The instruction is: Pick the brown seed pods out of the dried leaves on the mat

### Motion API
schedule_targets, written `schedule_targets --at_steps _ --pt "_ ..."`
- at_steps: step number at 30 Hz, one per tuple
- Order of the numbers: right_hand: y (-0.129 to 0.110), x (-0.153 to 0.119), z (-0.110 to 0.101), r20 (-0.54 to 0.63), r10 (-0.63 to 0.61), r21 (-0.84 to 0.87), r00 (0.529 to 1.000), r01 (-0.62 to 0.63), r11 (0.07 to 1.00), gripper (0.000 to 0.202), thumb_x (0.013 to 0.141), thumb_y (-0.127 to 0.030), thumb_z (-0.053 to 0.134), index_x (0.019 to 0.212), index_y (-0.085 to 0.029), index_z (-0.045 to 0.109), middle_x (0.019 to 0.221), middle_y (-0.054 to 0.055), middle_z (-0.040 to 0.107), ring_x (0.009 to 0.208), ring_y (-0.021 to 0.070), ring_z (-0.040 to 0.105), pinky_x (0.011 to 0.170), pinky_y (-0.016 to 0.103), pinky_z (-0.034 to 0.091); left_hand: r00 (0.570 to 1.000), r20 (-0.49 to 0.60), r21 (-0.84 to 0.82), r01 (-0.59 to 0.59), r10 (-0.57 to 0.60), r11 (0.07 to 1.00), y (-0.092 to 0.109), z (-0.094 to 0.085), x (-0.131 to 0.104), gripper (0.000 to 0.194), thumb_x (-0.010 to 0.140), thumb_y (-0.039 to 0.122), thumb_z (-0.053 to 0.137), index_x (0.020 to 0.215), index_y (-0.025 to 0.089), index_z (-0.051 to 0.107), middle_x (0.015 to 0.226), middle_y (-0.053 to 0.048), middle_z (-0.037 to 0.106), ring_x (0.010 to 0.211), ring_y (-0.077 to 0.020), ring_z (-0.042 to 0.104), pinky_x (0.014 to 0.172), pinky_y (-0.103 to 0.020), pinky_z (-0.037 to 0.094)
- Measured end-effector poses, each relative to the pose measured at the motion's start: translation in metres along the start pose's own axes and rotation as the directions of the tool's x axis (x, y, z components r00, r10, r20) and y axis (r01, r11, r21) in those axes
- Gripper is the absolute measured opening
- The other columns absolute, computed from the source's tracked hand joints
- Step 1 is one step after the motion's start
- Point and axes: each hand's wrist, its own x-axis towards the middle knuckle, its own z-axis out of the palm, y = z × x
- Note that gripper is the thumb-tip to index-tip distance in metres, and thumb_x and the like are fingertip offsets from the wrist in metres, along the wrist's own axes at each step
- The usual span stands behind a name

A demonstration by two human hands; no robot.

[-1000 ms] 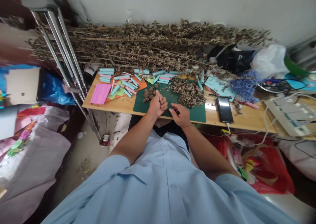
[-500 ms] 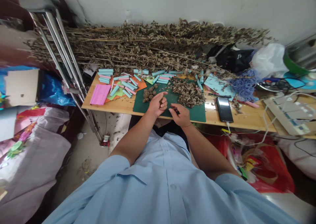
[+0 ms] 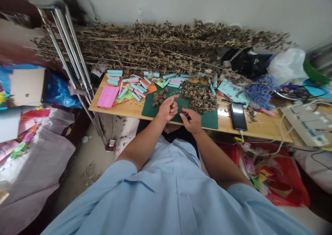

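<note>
My left hand (image 3: 168,109) is over the front of the green mat (image 3: 150,107), its index finger stretched out and the other fingers curled; what they hold, if anything, is too small to name. Just right of it, my right hand (image 3: 192,120) has its thumb and fingers bent, with a gap at the tips and nothing visible in it. Several brown clumps (image 3: 159,97) lie on the mat behind my left hand. A loose heap of dried leaves (image 3: 202,98) covers the mat's right part, behind my right hand.
Dried stalks (image 3: 166,48) line the wall. Blue and pink paper rolls (image 3: 135,87) and a pink sheet (image 3: 108,96) lie left. On the right are a phone (image 3: 238,116), blue yarn (image 3: 261,91) and a power strip (image 3: 306,122). Metal crutches (image 3: 70,48) lean at the left.
The view has shifted slightly, so the table appears a little further right. My right hand's fingers look slightly more spread. The clumps and the leaf heap look the same.
</note>
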Motion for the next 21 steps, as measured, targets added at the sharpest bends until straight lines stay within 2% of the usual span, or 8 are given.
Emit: schedule_targets --at_steps 5,11,14,18,21 --pt "0.0005 0.0002 -0.0002 0.018 0.020 -0.006 1.000 -0.020 1.000 0.030 0.096 -0.040 0.060 0.117 -0.020 0.066 0.104 0.010 0.076 0.083 0.0216 0.072 0.077 0.038 0.061 0.999 0.003 -0.023 0.039 -0.039 0.999 0.0001 -0.0015 -0.0035 0.016 0.098 0.030 0.056 0.108 0.020 0.063 0.050 0.010 0.030 0.033 -0.0036 0.026 0.038 -0.015 0.017" --pt "0.0002 0.0003 -0.0007 0.019 0.021 -0.002 1.000 -0.021 1.000 0.029 0.096 -0.040 0.060 0.117 -0.021 0.067 0.105 0.010 0.076 0.082 0.0215 0.072 0.077 0.038 0.062 0.998 0.035 -0.050 0.046 -0.045 0.998 -0.0013 -0.0013 -0.0074 0.027 0.103 0.037 0.045 0.106 0.019 0.065 0.045 0.009 0.027 0.031 -0.0060 0.022 0.036 -0.017 0.014" --pt "-0.0014 0.0008 -0.0012 0.019 0.029 -0.008 0.999 -0.029 1.000 0.029 0.096 -0.041 0.059 0.117 -0.022 0.067 0.104 0.010 0.076 0.082 0.0218 0.072 0.078 0.039 0.062 0.999 0.001 -0.054 0.046 -0.046 0.997 -0.0013 -0.0004 -0.0061 0.034 0.102 0.045 0.046 0.093 0.018 0.064 0.044 0.009 0.026 0.031 -0.0058 0.021 0.036 -0.017 0.014" --pt "-0.0023 0.0010 -0.0016 0.020 0.036 -0.013 0.999 -0.036 0.999 0.030 0.096 -0.042 0.059 0.116 -0.021 0.067 0.103 0.010 0.076 0.082 0.0218 0.072 0.077 0.039 0.062 0.998 -0.041 -0.097 0.052 -0.057 0.994 0.0007 0.0014 -0.0034 0.058 0.095 0.067 0.045 0.064 0.018 0.045 0.044 0.008 0.024 0.031 -0.0055 0.021 0.035 -0.018 0.012" --pt "-0.0012 0.0006 -0.0011 0.013 0.028 -0.006 1.000 -0.028 1.000 0.029 0.096 -0.040 0.059 0.117 -0.021 0.066 0.104 0.009 0.076 0.082 0.0214 0.072 0.076 0.038 0.062 0.998 -0.027 -0.101 0.059 -0.062 0.993 0.0012 0.0027 -0.0020 0.065 0.091 0.073 0.045 0.059 0.018 0.032 0.047 0.005 0.032 0.033 -0.0047 0.023 0.035 -0.018 0.010"
